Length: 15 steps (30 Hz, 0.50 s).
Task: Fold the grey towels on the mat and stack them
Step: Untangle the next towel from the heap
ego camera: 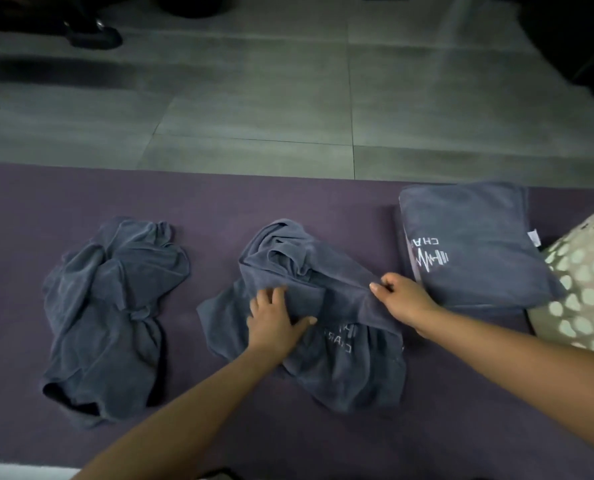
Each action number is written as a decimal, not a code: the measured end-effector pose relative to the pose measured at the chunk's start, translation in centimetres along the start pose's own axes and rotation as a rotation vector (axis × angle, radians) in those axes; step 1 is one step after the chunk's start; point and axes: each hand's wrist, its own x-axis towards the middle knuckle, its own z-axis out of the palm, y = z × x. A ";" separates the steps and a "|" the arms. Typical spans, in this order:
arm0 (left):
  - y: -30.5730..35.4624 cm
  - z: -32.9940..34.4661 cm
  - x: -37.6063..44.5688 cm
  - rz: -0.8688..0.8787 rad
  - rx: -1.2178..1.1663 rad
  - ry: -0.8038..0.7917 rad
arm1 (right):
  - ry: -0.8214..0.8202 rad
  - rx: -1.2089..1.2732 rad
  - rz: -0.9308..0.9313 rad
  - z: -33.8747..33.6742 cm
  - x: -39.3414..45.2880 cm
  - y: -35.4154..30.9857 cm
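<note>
— While pinching a raised ridge of the middle towel (309, 306), right hand (404, 299) at the cloth's right side, thumb and fingers closed on the fold. Left hand (276, 322)?

— Pressed flat on the same towel, fingers spread and straight, gripping nothing. Placed just left of the printed white lettering.

— Lie of that towel?

— Crumpled in the centre of the purple mat (219, 199), bunched at the far end, spilling toward the near edge. Lettering partly hidden in the creases, unreadable in full.

— Others?

— Left towel (112, 317): a loose rumpled heap, well apart from both hands, untouched. Folded towel (475, 244): a neat rectangle at the right of the mat, white logo facing up, small white tag at its right edge. Lying just beside the right hand, not touching. Possibly more than one layer under it; cannot tell how many.

— Surroundings?

— Spotted cushion (586, 282) at the far right, against the folded towel's corner. Grey tiled floor (254, 109) beyond the mat. Dark shoe (94, 34) at the top left, blurred.
</note>
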 end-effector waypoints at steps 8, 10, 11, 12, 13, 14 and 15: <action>-3.1 -0.1 1.9 -0.101 -0.239 -0.034 | 0.042 0.000 -0.090 0.7 2.0 -0.1; -4.0 -1.3 1.6 -0.128 -0.388 0.002 | 0.047 -0.033 -0.134 0.8 2.0 0.1; -4.5 -2.0 1.3 -0.139 -0.452 0.022 | 0.052 -0.063 -0.157 0.8 1.9 0.1; -5.0 -2.8 1.0 -0.148 -0.516 0.044 | 0.056 -0.100 -0.176 0.7 1.9 0.2; -5.5 -3.7 0.5 -0.156 -0.581 0.062 | 0.067 -0.147 -0.194 0.6 1.8 0.2; -5.8 -4.6 0.1 -0.166 -0.650 0.074 | 0.092 -0.203 -0.220 0.5 1.7 0.2; -6.2 -5.6 -0.3 -0.175 -0.721 0.077 | 0.132 -0.262 -0.274 0.4 1.5 -0.1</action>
